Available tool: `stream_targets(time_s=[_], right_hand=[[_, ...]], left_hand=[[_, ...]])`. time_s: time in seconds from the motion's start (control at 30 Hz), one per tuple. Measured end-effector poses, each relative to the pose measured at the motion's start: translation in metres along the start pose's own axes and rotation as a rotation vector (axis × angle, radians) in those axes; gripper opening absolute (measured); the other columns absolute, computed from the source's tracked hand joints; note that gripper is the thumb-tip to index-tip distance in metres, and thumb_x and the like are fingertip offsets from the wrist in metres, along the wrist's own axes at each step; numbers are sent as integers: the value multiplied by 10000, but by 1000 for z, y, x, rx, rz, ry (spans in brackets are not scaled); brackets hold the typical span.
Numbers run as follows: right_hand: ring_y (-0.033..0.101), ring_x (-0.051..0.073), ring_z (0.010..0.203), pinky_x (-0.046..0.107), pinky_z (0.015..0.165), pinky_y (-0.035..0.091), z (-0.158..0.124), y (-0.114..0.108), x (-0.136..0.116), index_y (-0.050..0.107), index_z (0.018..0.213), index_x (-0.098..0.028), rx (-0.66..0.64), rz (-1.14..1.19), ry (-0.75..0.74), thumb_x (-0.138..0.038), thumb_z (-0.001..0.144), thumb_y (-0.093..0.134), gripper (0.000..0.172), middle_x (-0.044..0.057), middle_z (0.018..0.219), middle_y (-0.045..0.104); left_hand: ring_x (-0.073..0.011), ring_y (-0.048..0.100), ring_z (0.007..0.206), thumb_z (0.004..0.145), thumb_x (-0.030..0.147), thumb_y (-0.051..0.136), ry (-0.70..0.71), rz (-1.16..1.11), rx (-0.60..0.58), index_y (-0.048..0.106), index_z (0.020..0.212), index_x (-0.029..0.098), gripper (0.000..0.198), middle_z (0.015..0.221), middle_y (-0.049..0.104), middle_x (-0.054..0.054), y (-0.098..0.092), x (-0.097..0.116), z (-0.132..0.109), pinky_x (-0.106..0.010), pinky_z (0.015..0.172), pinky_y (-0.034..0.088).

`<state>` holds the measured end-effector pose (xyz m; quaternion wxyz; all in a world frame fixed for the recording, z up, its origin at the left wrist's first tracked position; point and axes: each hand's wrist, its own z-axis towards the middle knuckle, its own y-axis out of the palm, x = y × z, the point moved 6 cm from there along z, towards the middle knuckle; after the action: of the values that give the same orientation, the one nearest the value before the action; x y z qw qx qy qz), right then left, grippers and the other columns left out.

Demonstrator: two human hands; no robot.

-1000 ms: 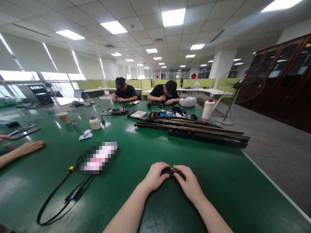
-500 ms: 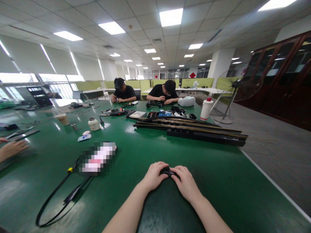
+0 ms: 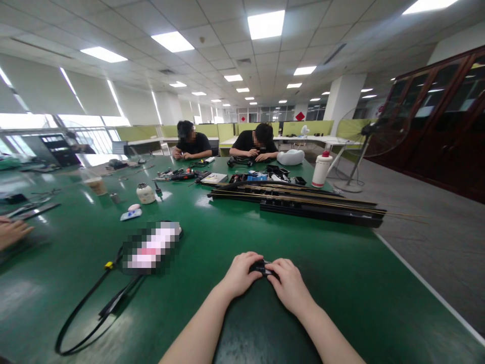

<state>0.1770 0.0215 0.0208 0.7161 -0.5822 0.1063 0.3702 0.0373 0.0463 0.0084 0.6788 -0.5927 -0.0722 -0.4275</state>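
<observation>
My left hand (image 3: 241, 274) and my right hand (image 3: 290, 283) meet on the green table (image 3: 341, 273) near its front edge. Both are curled, fingertips pinching a small black part (image 3: 262, 267) between them. Most of that part is hidden by my fingers. A black cable loop (image 3: 94, 308) with a yellow tip lies on the table to the left of my hands, beside a blurred pink-white object (image 3: 151, 247).
Long black rails (image 3: 310, 207) with thin rods lie across the table's right middle. Behind them stand a white bottle (image 3: 322, 170), a small jar (image 3: 145, 193) and scattered tools. Two people sit at the far end. Another person's hand (image 3: 11, 231) rests at the left edge.
My hands have drawn a little closer together around the black part. The other person's hand at the left has pulled back toward the edge.
</observation>
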Motion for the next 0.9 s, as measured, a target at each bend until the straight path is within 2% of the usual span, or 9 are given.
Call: stream_targets(time_s=[0.13, 0.43, 0.6, 0.9], right_hand=[[546, 241, 929, 398, 853, 431, 1, 0, 3, 676, 977, -289, 1, 42, 27, -192, 765, 563, 259, 52, 921, 640], [568, 227, 1010, 395, 942, 422, 0, -6, 12, 629, 1075, -264, 31, 296, 93, -134, 662, 596, 434, 46, 1047, 631], [557, 218, 1056, 387, 975, 404, -1, -6, 13, 618, 1083, -224, 51, 322, 109, -120, 644, 578, 453, 60, 1104, 612], [568, 219, 1055, 399, 980, 408, 0, -5, 14, 628, 1052, -224, 68, 340, 107, -122, 645, 573, 423, 59, 1096, 624]], left_hand=[[-228, 535, 1062, 777, 212, 624, -2, 11, -2, 590, 1132, 232, 357, 1139, 609, -50, 0, 0, 0, -385, 950, 390], [-227, 534, 1064, 806, 223, 593, -23, 32, -19, 586, 1129, 230, 323, 1137, 612, -46, -1, 0, 0, -385, 955, 387], [-225, 531, 1064, 789, 191, 601, -25, 27, -15, 593, 1114, 223, 327, 1132, 617, -46, -1, 0, -1, -382, 957, 386], [-232, 530, 1083, 788, 222, 605, -7, -7, 3, 575, 1133, 229, 346, 1158, 608, -49, -3, 1, -2, -393, 970, 385]])
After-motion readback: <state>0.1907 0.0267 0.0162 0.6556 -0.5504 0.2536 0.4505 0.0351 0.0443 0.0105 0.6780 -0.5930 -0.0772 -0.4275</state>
